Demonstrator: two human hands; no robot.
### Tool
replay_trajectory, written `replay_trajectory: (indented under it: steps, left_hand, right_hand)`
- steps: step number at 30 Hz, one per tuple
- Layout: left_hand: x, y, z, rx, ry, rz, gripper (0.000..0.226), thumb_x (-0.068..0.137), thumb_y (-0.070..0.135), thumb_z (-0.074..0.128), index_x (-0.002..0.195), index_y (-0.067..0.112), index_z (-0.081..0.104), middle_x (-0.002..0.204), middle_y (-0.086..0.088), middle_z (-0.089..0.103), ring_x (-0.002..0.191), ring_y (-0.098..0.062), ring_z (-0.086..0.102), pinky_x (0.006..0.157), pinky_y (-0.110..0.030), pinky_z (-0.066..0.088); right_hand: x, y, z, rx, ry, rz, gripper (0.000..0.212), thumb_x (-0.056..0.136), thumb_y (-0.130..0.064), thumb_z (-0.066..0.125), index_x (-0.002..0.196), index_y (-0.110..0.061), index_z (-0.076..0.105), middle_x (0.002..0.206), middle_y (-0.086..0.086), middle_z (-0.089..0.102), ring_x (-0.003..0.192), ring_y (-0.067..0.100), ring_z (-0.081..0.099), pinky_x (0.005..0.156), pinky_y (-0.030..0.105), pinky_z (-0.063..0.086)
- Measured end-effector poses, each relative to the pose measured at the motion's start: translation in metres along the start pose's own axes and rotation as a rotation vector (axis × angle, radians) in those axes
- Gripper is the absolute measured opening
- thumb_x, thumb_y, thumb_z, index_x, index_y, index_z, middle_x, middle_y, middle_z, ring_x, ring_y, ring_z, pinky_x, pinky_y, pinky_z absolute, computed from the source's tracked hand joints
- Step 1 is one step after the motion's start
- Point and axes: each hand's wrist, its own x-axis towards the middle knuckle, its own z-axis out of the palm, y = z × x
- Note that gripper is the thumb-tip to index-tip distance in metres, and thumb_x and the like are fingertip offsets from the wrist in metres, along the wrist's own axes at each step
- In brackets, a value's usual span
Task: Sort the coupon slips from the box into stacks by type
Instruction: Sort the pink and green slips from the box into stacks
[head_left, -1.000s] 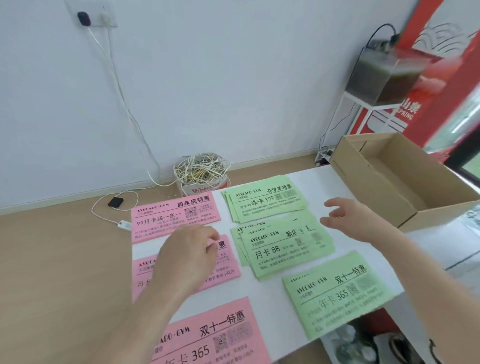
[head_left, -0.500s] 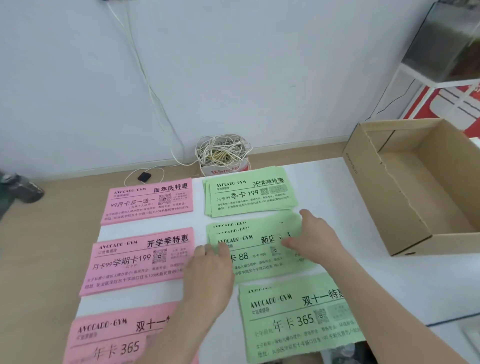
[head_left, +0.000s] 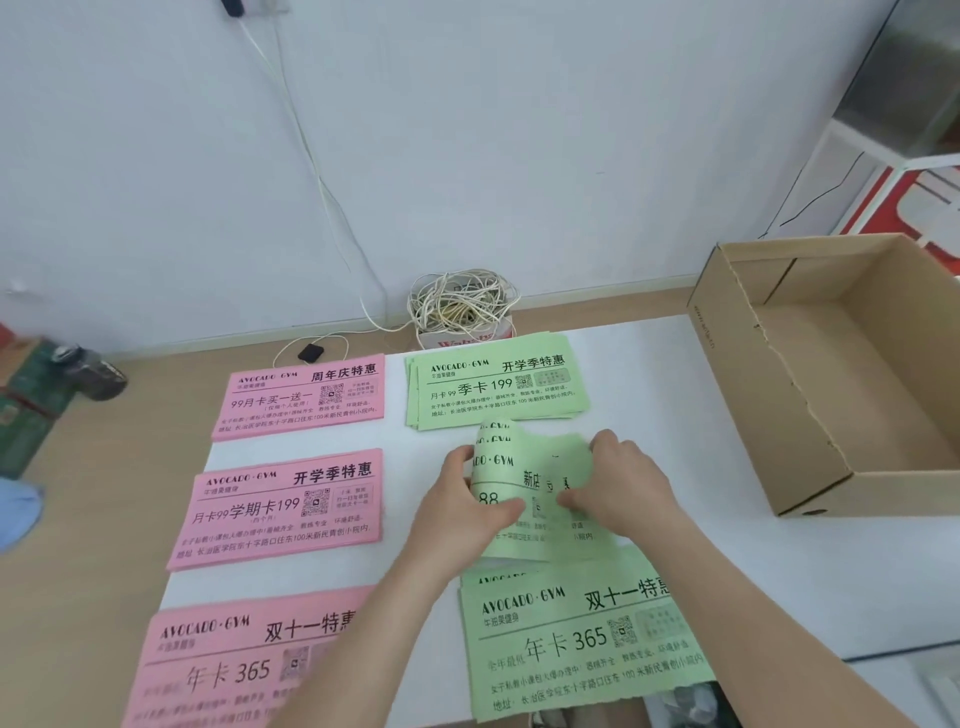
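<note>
middle green stack (head_left: 540, 483): print partly covered by the left hand (head_left: 462, 514) and right hand (head_left: 623, 493) gripping its ends
near pink stack (head_left: 234, 660): cut by the bottom edge; right end under the left forearm (head_left: 353, 649)
near green stack (head_left: 571, 639): right end under the right forearm (head_left: 753, 613)
box (head_left: 769, 415): right side cut by the picture's edge
cable tub (head_left: 457, 306): base hidden behind the far green stack (head_left: 493, 384)
left-edge clutter (head_left: 88, 369): blurred, cannot tell what it is

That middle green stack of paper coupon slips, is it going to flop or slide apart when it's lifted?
Likely floppy: the middle green stack of thin paper slips bows upward between the left hand and right hand. Probably apt to fan apart, since several staggered top edges show.
</note>
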Motion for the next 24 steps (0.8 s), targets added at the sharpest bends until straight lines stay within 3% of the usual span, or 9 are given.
replay_trajectory:
  steps: [2, 4, 9, 11, 14, 16, 19, 24]
  left_hand:
    - [0.003, 0.006, 0.0, -0.261, -0.035, -0.024, 0.067, 0.074, 0.012, 0.076, 0.128, 0.031, 0.041, 0.108, 0.003, 0.065, 0.088, -0.014, 0.068, 0.081, -0.036, 0.055]
    - [0.006, 0.011, -0.007, -0.376, 0.0, -0.001, 0.059, 0.072, 0.002, 0.076, 0.12, 0.026, 0.05, 0.102, -0.003, 0.069, 0.088, -0.019, 0.07, 0.082, -0.042, 0.056]
    - [0.004, 0.021, -0.033, -0.419, -0.081, 0.161, 0.045, 0.072, -0.013, 0.071, 0.109, 0.01, 0.062, 0.099, -0.009, 0.073, 0.09, -0.027, 0.07, 0.079, -0.044, 0.056]
    - [0.003, 0.021, -0.042, -0.423, -0.098, 0.221, 0.044, 0.072, -0.015, 0.069, 0.108, 0.009, 0.062, 0.102, -0.007, 0.073, 0.094, -0.025, 0.07, 0.08, -0.041, 0.056]
    - [0.002, 0.018, -0.053, -0.464, -0.024, 0.278, 0.041, 0.072, -0.016, 0.067, 0.103, 0.011, 0.063, 0.098, -0.003, 0.074, 0.093, -0.022, 0.07, 0.077, -0.034, 0.057]
    - [0.001, 0.015, -0.057, -0.453, 0.053, 0.308, 0.036, 0.072, -0.014, 0.069, 0.094, 0.014, 0.065, 0.092, 0.002, 0.075, 0.088, -0.016, 0.07, 0.073, -0.026, 0.056]
    - [0.002, 0.008, -0.051, -0.421, 0.112, 0.317, 0.029, 0.073, -0.011, 0.071, 0.084, 0.014, 0.063, 0.082, 0.004, 0.074, 0.079, -0.01, 0.068, 0.068, -0.02, 0.054]
    - [0.012, -0.01, -0.036, -0.331, 0.205, 0.296, 0.047, 0.071, -0.013, 0.072, 0.082, 0.032, 0.063, 0.092, 0.007, 0.068, 0.089, -0.017, 0.066, 0.073, -0.03, 0.055]
  right_hand:
    - [-0.001, 0.001, 0.001, 0.032, 0.002, -0.001, 0.07, 0.072, -0.046, 0.077, 0.123, -0.012, 0.042, 0.115, 0.007, 0.053, 0.104, 0.026, 0.055, 0.078, 0.034, 0.048]
    - [-0.001, 0.003, 0.002, 0.073, 0.007, -0.001, 0.072, 0.072, -0.045, 0.077, 0.125, -0.013, 0.041, 0.118, 0.007, 0.051, 0.108, 0.026, 0.052, 0.082, 0.035, 0.047]
    - [0.001, 0.008, 0.005, 0.288, 0.029, -0.053, 0.103, 0.072, -0.035, 0.08, 0.15, -0.026, 0.014, 0.133, 0.009, 0.041, 0.127, 0.028, 0.037, 0.101, 0.04, 0.038]
    - [0.003, 0.013, -0.002, 0.598, 0.0, -0.091, 0.103, 0.072, -0.019, 0.081, 0.15, -0.033, 0.014, 0.124, 0.007, 0.052, 0.118, 0.024, 0.049, 0.092, 0.039, 0.047]
    - [0.002, 0.021, -0.017, 0.968, 0.06, -0.183, 0.079, 0.078, 0.002, 0.073, 0.139, -0.032, 0.038, 0.096, 0.007, 0.066, 0.093, 0.021, 0.064, 0.075, 0.029, 0.049]
    - [-0.001, 0.026, -0.029, 1.025, 0.184, -0.281, 0.067, 0.08, 0.006, 0.069, 0.127, -0.036, 0.048, 0.089, 0.009, 0.064, 0.087, 0.022, 0.062, 0.077, 0.029, 0.052]
    - [-0.006, 0.03, -0.036, 1.017, 0.228, -0.407, 0.066, 0.084, 0.009, 0.063, 0.121, -0.044, 0.048, 0.094, 0.014, 0.061, 0.086, 0.021, 0.065, 0.078, 0.027, 0.055]
    - [-0.004, 0.033, -0.015, 0.904, 0.236, -0.436, 0.065, 0.082, 0.003, 0.068, 0.122, -0.045, 0.048, 0.088, 0.0, 0.058, 0.082, 0.023, 0.062, 0.079, 0.034, 0.055]
